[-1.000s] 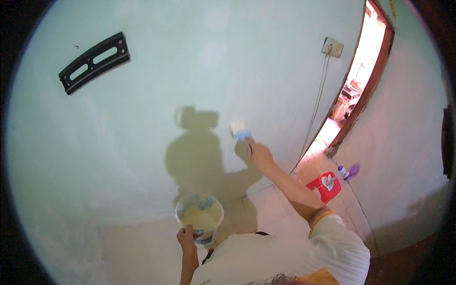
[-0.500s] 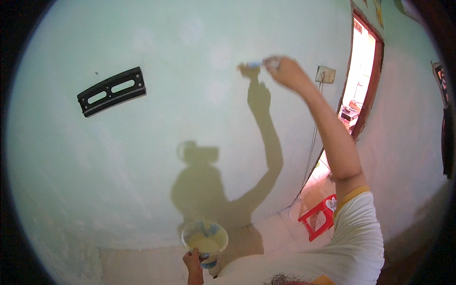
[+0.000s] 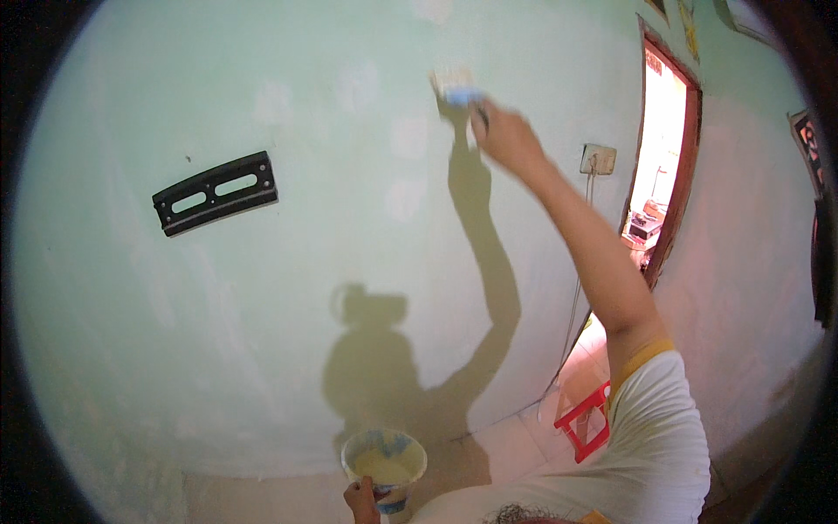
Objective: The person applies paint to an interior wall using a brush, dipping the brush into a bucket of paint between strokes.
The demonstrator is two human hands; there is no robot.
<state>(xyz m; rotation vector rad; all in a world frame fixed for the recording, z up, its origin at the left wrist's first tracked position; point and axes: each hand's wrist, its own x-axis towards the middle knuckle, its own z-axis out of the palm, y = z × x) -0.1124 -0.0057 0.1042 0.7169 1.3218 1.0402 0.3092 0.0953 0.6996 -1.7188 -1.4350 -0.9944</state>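
Reaching high overhead, the right hand (image 3: 506, 135) is closed around the handle of a paintbrush (image 3: 456, 86), whose bristles press flat against the pale green wall (image 3: 288, 288) near the top of the view. Low at the bottom edge, the left hand (image 3: 362, 499) clasps the side of a small paint bucket (image 3: 384, 456) that holds creamy, light-coloured paint. On the wall to the left sits a black slotted bracket (image 3: 216, 191). Right of the raised arm is a wall socket (image 3: 598, 159) with a cable hanging down, then a brown-framed doorway (image 3: 668, 166); a red stool (image 3: 583, 421) stands on the floor near it.
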